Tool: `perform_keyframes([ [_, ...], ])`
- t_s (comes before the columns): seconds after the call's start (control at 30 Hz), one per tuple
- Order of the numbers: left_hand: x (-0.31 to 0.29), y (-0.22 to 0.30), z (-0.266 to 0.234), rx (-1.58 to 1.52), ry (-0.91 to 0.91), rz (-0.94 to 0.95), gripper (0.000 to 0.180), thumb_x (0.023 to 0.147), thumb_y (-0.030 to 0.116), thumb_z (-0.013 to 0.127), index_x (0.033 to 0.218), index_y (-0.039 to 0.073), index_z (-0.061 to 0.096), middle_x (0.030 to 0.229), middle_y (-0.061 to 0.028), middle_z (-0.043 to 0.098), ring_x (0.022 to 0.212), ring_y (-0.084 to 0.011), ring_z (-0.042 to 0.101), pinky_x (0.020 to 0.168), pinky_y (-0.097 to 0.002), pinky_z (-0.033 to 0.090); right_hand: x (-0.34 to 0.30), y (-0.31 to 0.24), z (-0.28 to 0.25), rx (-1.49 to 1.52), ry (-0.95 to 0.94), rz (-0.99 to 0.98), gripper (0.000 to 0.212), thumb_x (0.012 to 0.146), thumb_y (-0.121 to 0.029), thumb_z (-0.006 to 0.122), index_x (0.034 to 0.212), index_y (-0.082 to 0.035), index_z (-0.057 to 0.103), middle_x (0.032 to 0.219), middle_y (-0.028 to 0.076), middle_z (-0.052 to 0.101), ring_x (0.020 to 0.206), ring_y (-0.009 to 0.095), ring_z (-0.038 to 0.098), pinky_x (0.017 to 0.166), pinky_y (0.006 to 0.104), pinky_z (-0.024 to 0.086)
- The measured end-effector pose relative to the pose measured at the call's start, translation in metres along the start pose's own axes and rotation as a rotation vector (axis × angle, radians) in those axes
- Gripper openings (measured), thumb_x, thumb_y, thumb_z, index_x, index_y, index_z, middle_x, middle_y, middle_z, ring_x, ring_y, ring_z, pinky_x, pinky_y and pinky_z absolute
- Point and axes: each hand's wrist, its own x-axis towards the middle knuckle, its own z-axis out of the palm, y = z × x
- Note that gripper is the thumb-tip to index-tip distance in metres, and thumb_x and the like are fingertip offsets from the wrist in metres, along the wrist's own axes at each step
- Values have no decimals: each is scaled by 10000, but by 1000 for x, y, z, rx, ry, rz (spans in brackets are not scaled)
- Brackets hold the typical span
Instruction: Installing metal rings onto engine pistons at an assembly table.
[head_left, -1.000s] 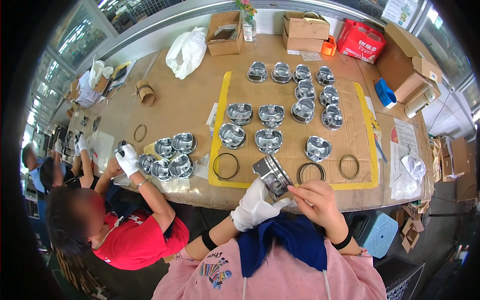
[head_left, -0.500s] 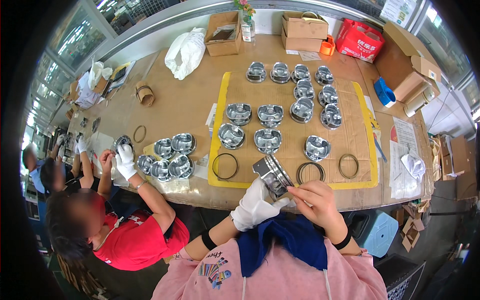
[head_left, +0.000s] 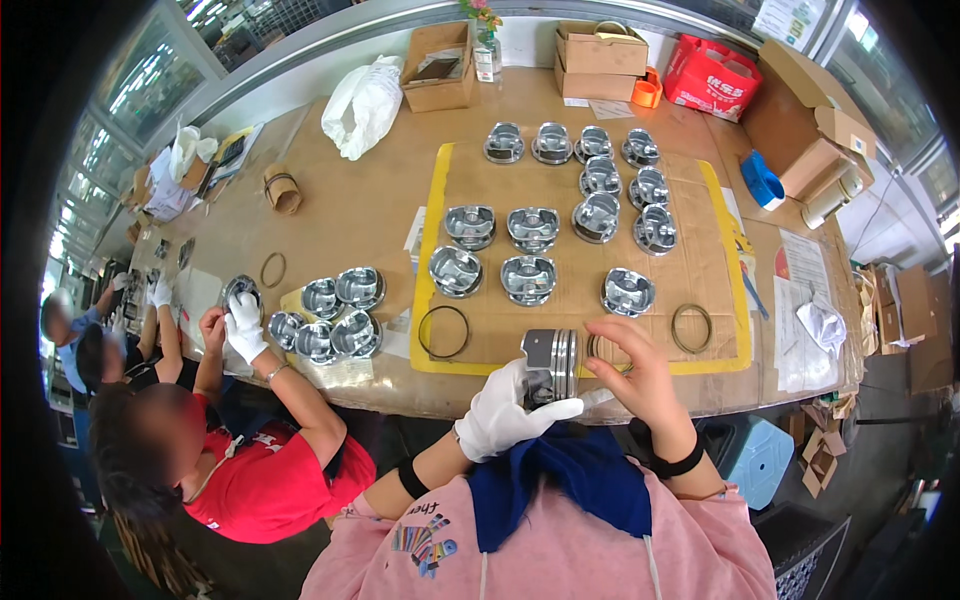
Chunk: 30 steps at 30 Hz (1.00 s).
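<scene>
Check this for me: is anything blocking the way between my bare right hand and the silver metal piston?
Nothing visible stands between your bare right hand and the silver metal piston. Your white-gloved left hand holds it from the left and below, leaving the side facing your right hand uncovered.

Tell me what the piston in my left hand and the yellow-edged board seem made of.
The piston: probably metal, its grooved side shiny, with a matte dark-grey patch. The yellow-edged board: likely cardboard, matte brown, with faint lines.

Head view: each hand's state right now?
Left hand: gloved, holding a metal piston.
Right hand: open, fingers curved beside the piston, no grip visible.
</scene>
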Motion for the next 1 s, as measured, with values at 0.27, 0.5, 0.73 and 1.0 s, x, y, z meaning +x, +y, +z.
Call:
perform_keyframes([
  [0.27,-1,4,-5,78,-100,-39,395,698,185,788,978,13,568,834,-15,607,742,-75,530,695,-243,461,0,21,3,-33,-56,-97,141,724,-36,676,855,-55,629,829,83,626,799,263,584,702,344,435],
  [0.5,-2,5,-9,68,-142,19,442,660,246,819,942,7,578,760,-41,614,666,-90,520,644,-256,457,-7,32,6,126,-78,10,115,755,-28,651,852,-44,591,839,84,612,802,258,579,730,345,437],
  [0.73,4,36,-20,450,-304,143,476,662,397,784,907,33,597,779,-128,627,721,-311,603,676,-345,471,-3,25,-7,156,-211,-86,82,785,-63,627,849,-62,577,842,65,599,825,262,562,737,353,415],
  [1.0,6,24,-23,511,-348,197,484,634,445,791,859,57,609,779,-118,613,746,-315,593,683,-369,461,-2,21,-15,196,-313,-81,68,795,-88,617,846,-73,574,841,53,586,826,256,548,739,352,389],
])
